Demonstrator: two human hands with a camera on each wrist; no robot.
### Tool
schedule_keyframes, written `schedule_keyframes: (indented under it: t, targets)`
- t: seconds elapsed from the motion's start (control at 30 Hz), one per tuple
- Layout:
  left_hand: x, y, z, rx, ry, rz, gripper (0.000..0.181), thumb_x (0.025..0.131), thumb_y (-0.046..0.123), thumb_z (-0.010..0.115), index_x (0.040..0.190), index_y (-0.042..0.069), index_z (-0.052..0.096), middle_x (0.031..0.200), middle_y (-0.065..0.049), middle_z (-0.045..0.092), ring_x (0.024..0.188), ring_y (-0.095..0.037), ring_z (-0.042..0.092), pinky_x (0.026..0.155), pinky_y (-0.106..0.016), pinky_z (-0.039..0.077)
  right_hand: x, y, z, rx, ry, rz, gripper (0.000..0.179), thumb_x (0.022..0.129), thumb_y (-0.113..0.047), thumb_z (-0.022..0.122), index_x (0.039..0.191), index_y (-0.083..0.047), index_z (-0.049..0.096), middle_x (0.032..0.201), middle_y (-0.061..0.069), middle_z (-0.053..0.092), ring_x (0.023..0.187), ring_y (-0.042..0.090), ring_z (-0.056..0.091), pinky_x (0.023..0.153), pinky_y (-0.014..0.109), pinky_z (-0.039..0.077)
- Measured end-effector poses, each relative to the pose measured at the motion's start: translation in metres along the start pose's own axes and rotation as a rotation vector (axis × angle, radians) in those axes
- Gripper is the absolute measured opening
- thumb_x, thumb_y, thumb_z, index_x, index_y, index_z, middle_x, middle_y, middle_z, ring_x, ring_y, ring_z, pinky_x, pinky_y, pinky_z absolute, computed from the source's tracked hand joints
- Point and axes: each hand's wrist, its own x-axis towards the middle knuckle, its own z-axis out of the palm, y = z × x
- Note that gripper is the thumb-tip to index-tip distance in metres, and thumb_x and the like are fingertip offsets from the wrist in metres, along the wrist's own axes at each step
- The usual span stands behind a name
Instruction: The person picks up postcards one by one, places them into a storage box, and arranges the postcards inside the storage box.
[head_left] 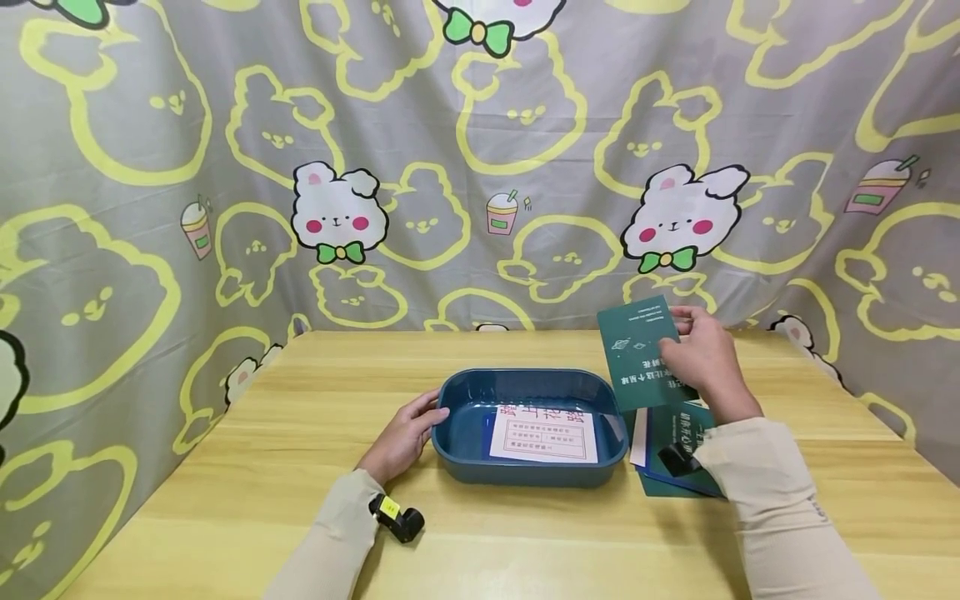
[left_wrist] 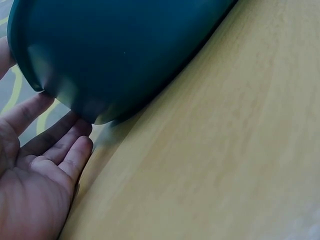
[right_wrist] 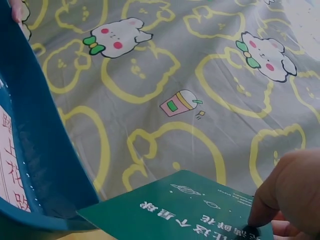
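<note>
A dark blue plastic basin (head_left: 525, 475) stands on the table in the head view. My left hand (head_left: 401, 437) grips its left end, thumb over the rim and fingers against the outer wall; the left wrist view shows those fingertips (left_wrist: 80, 145) low on the wall. Between thumb and fingers my right hand (head_left: 705, 358) pinches a green card (head_left: 637, 358) with white print, raised beside the basin's right end. A white card with red print (head_left: 543, 437) lies inside the basin, over a blue-edged card (head_left: 487, 437). Below the right hand, a pile of cards (head_left: 667, 483) is partly hidden by the wrist.
The wooden table (head_left: 300, 517) extends around the basin. A grey patterned curtain (head_left: 435, 125) hangs behind the table and along both sides. Each wrist wears a small black camera, such as the one on the left sleeve (head_left: 397, 518).
</note>
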Motion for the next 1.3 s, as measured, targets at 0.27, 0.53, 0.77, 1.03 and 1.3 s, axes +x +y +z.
schedule_keyframes:
  t: [0.27,0.53,0.77,1.03,1.3]
  targets:
    - [0.000,-0.003,-0.001,-0.005,-0.002,-0.009,0.053,0.100,0.012,0.050,0.148,-0.004,0.031,0.146,-0.026,0.036,0.134,-0.034,0.037,0.110,-0.038,0.033,0.000,0.002,0.011,0.014,-0.044,-0.044,0.059,0.090,-0.004,0.053,0.145,0.006,0.034,0.128,0.029,0.048,0.098,0.038,0.056,0.066,0.040,0.059]
    - [-0.002,-0.007,0.000,-0.020,0.004,-0.013,0.055,0.100,0.013,0.051,0.147,-0.005,0.031,0.146,-0.026,0.036,0.134,-0.033,0.037,0.110,-0.037,0.033,-0.002,0.002,0.020,0.020,-0.071,-0.042,0.058,0.089,-0.002,0.053,0.144,0.005,0.035,0.128,0.029,0.049,0.100,0.038,0.056,0.069,0.040,0.058]
    - [-0.006,-0.009,-0.002,-0.023,-0.009,-0.023,0.057,0.099,0.013,0.051,0.148,-0.005,0.028,0.147,-0.026,0.034,0.134,-0.033,0.036,0.110,-0.037,0.033,-0.006,0.002,0.032,0.032,-0.116,-0.069,0.056,0.089,0.001,0.054,0.142,0.005,0.038,0.126,0.027,0.051,0.100,0.037,0.057,0.071,0.041,0.058]
    - [0.000,-0.002,-0.002,-0.029,-0.003,0.003,0.056,0.100,0.014,0.052,0.148,-0.005,0.030,0.146,-0.026,0.036,0.134,-0.032,0.037,0.110,-0.036,0.034,-0.001,-0.007,0.037,0.000,-0.166,-0.112,0.059,0.088,0.001,0.054,0.144,0.004,0.036,0.123,0.026,0.051,0.103,0.038,0.058,0.075,0.045,0.057]
    - [0.003,0.003,0.000,-0.020,-0.001,-0.028,0.056,0.100,0.011,0.049,0.149,-0.005,0.027,0.149,-0.025,0.032,0.137,-0.033,0.032,0.113,-0.041,0.027,-0.002,-0.007,0.045,-0.032,-0.232,-0.125,0.058,0.089,0.002,0.056,0.144,0.001,0.037,0.118,0.025,0.053,0.096,0.035,0.058,0.074,0.045,0.058]
